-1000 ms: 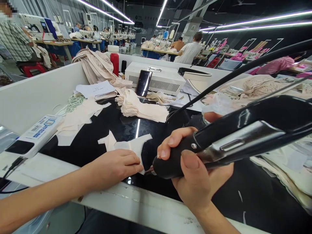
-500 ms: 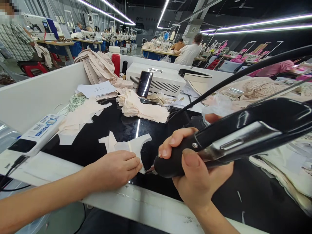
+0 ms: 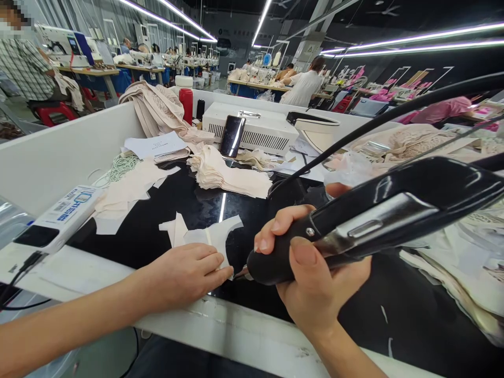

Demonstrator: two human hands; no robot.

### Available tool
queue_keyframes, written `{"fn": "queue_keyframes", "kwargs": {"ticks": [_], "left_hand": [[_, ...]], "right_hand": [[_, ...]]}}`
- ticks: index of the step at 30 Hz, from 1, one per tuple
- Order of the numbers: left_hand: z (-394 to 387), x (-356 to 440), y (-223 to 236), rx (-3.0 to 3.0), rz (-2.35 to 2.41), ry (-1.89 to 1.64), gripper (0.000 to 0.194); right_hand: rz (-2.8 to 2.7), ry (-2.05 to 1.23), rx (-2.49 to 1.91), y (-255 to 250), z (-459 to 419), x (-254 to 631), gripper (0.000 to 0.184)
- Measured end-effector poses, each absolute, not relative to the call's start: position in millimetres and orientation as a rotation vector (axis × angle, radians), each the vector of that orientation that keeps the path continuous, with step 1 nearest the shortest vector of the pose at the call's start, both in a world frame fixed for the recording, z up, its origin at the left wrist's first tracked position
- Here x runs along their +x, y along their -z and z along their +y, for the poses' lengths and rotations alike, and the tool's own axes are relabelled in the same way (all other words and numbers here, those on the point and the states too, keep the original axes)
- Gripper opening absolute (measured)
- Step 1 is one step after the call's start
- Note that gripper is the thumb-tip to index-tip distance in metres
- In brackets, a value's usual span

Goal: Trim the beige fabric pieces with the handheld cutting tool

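Little is shifting since a second ago: right hand point(image 3: 315, 283) is keeping its closed grip on the black tool point(image 3: 354, 226), tip meeting the fabric piece point(image 3: 212, 239) that the left hand point(image 3: 185, 273) is pinning flat on the worktop point(image 3: 197, 207), just left of that grip.

Two hands are seen, the left hand point(image 3: 185, 273) and the right hand point(image 3: 318, 283). One black tool point(image 3: 374, 220) is counted at right, one phone point(image 3: 232, 135) at upper centre, one red bottle point(image 3: 186, 103), one white box point(image 3: 258, 128) and one stack of cut pieces point(image 3: 224, 176).
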State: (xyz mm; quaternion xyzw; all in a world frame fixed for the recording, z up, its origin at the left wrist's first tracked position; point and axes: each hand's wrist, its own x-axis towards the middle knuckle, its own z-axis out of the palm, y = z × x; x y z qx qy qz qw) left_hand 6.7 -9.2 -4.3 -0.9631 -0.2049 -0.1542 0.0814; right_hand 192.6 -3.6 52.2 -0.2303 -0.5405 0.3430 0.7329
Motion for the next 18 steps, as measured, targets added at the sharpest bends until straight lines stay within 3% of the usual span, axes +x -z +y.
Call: {"fn": "queue_keyframes", "kwargs": {"ticks": [18], "left_hand": [[-9.4, 5.1, 12.0, -2.917, -0.623, 0.521, 0.023]], "right_hand": [[-1.157, -0.746, -0.523, -53.2, -2.3, 193.8, 0.039]]}}
